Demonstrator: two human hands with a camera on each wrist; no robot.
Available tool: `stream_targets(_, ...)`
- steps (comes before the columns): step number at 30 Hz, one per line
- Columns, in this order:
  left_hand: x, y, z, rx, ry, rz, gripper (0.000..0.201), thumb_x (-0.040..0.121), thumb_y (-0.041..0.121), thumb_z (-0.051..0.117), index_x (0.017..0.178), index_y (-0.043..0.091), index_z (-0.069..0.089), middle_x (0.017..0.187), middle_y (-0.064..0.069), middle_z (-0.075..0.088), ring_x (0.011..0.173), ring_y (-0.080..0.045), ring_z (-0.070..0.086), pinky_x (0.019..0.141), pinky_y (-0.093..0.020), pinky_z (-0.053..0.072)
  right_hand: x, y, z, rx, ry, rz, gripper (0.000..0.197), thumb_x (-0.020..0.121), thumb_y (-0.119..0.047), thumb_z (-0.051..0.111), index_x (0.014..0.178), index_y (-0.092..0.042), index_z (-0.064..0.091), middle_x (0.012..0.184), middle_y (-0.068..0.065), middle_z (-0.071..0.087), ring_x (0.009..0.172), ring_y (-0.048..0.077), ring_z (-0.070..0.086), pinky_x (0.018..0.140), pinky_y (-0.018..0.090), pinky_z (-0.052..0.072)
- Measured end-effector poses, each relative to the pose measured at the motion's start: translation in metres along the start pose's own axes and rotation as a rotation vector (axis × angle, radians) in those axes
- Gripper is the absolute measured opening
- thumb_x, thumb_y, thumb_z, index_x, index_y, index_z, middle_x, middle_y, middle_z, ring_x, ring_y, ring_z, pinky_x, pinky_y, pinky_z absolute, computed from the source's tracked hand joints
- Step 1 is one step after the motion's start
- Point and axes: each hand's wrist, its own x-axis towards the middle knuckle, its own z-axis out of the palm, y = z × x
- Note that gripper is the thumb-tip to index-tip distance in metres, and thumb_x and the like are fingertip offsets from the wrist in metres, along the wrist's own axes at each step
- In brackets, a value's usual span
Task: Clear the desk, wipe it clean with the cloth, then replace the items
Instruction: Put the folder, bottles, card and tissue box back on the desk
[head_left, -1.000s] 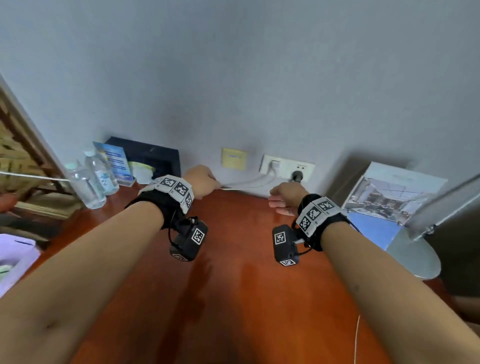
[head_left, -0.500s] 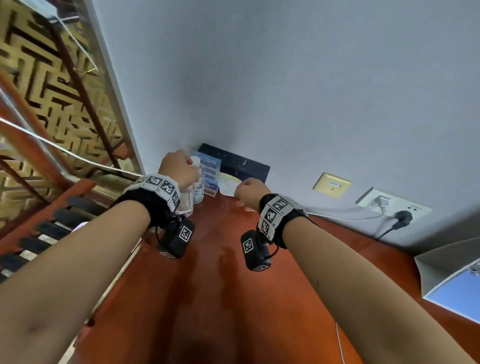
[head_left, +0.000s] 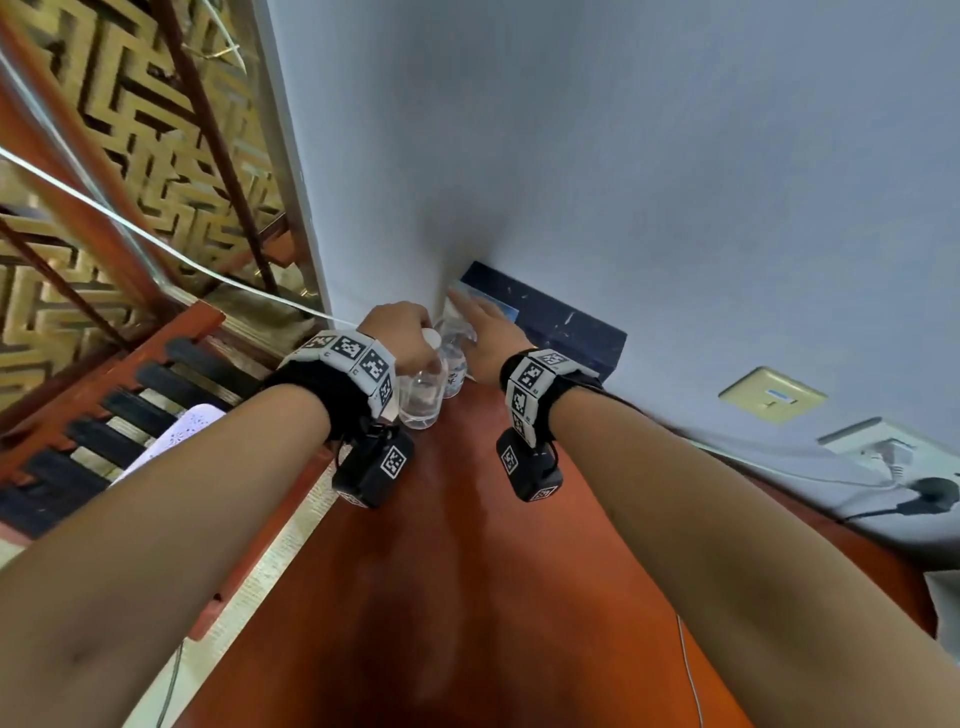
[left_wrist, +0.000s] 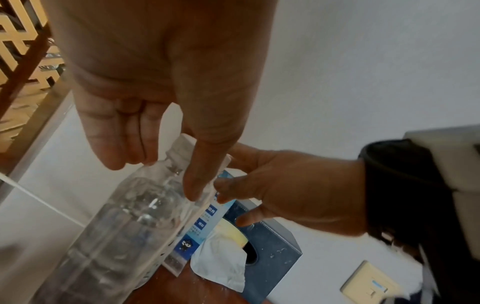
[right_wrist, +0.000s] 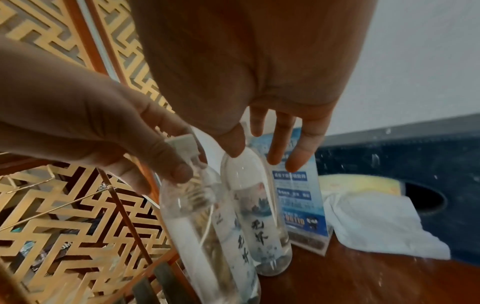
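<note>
Two clear water bottles stand side by side at the far left corner of the red-brown table (head_left: 467, 597), close to the grey wall. The nearer bottle (head_left: 422, 387) has a white cap, and the left hand (head_left: 397, 332) comes down over its top: in the left wrist view the thumb and curled fingers (left_wrist: 193, 176) pinch the neck just under the cap, so this grip is grasping the bottle. The bottle looks slightly tilted, though whether its base is off the table cannot be told.

The second bottle (right_wrist: 257, 209), printed with dark brush characters, stands upright on the table just beside the first. The right hand (head_left: 485, 332) reaches over it with fingers spread and nearly straight — the thumb tip touches the bottle's shoulder while the other fingers (right_wrist: 298, 156) extend toward the blue leaflet stand (right_wrist: 298, 203) directly behind. Nothing is enclosed, so that grip is released.

Behind the bottles and the leaflet stand, against the wall, sits a dark blue tissue box (right_wrist: 415, 164) with a white tissue (right_wrist: 376, 224) hanging out of its round opening onto the table.

Farther right along the wall are a yellow wall plate (head_left: 771, 395) and a white socket (head_left: 878, 449) with a black plug in it — a thin white cable lies on the table's right side. To the left of the table stands a gold lattice screen (head_left: 130, 156) in a red-brown frame.
</note>
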Motion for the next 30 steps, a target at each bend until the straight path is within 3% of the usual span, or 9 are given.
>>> stream_targets(5,0.001,0.004,0.004,-0.011,0.047,0.039,0.038,0.068,0.016,0.078,0.104,0.014,0.066,0.109,-0.006,0.065,0.097,-0.023,0.059,0.073,-0.025,0.043,-0.003,0.010,0.008,0.086,0.214,-0.011,0.039,0.092,-0.021,0.061,0.129,-0.019,0.052,0.137,0.007,0.050,0.118,0.029,0.052,0.095,0.034,0.041)
stream_targets(8,-0.003,0.008,0.007,-0.009,0.055,0.040,0.035,0.062,0.015,0.079,0.095,0.016,0.067,0.100,-0.005,0.067,0.083,-0.019,0.055,0.067,-0.023,0.041,-0.013,0.021,0.000,0.067,0.220,-0.011,0.033,0.087,-0.014,0.065,0.118,-0.010,0.056,0.125,0.010,0.055,0.110,0.030,0.055,0.092,0.037,0.044)
stream_targets(14,-0.027,0.035,0.012,0.036,0.044,0.109,0.023,0.066,0.011,0.076,0.087,0.016,0.068,0.100,-0.002,0.065,0.087,-0.017,0.055,0.070,-0.024,0.042,-0.061,0.058,-0.019,0.183,0.259,0.090,0.034,0.078,-0.015,0.075,0.108,-0.014,0.059,0.110,0.002,0.059,0.098,0.020,0.054,0.079,0.026,0.039)
stream_targets(19,-0.060,0.093,0.022,0.133,-0.035,0.255,0.020,0.069,0.009,0.072,0.087,0.016,0.071,0.095,0.000,0.062,0.094,-0.019,0.059,0.067,-0.023,0.040,-0.130,0.107,-0.062,0.204,0.224,0.234,0.035,0.076,-0.018,0.078,0.106,-0.019,0.060,0.105,0.000,0.062,0.090,0.017,0.057,0.073,0.025,0.044)
stream_targets(22,-0.089,0.145,0.041,0.177,-0.084,0.366,0.022,0.073,0.001,0.062,0.088,0.013,0.073,0.096,-0.002,0.067,0.096,-0.020,0.062,0.067,-0.022,0.040,-0.185,0.149,-0.079,0.207,0.263,0.295,0.035,0.076,-0.018,0.078,0.106,-0.017,0.060,0.106,0.003,0.064,0.094,0.020,0.059,0.078,0.028,0.049)
stream_targets(25,-0.115,0.189,0.062,0.225,-0.140,0.424,0.028,0.076,-0.002,0.056,0.093,0.009,0.075,0.100,-0.002,0.070,0.097,-0.021,0.063,0.063,-0.019,0.043,-0.233,0.186,-0.090,0.207,0.299,0.334,0.036,0.076,-0.017,0.078,0.107,-0.015,0.061,0.106,0.003,0.064,0.093,0.018,0.057,0.074,0.025,0.042)
stream_targets(27,-0.131,0.217,0.082,0.228,-0.183,0.465,0.028,0.075,-0.002,0.056,0.093,0.008,0.075,0.100,-0.003,0.070,0.097,-0.021,0.063,0.069,-0.023,0.048,-0.265,0.211,-0.096,0.180,0.324,0.368,0.036,0.075,-0.017,0.078,0.107,-0.015,0.061,0.106,0.004,0.064,0.094,0.019,0.057,0.074,0.024,0.039)
stream_targets(30,-0.149,0.254,0.116,0.216,-0.236,0.516,0.027,0.073,-0.003,0.057,0.087,0.009,0.077,0.094,-0.002,0.071,0.092,-0.019,0.064,0.066,-0.025,0.051,-0.308,0.245,-0.105,0.183,0.351,0.418,0.036,0.076,-0.018,0.077,0.108,-0.016,0.062,0.109,0.005,0.064,0.095,0.021,0.058,0.076,0.027,0.045)
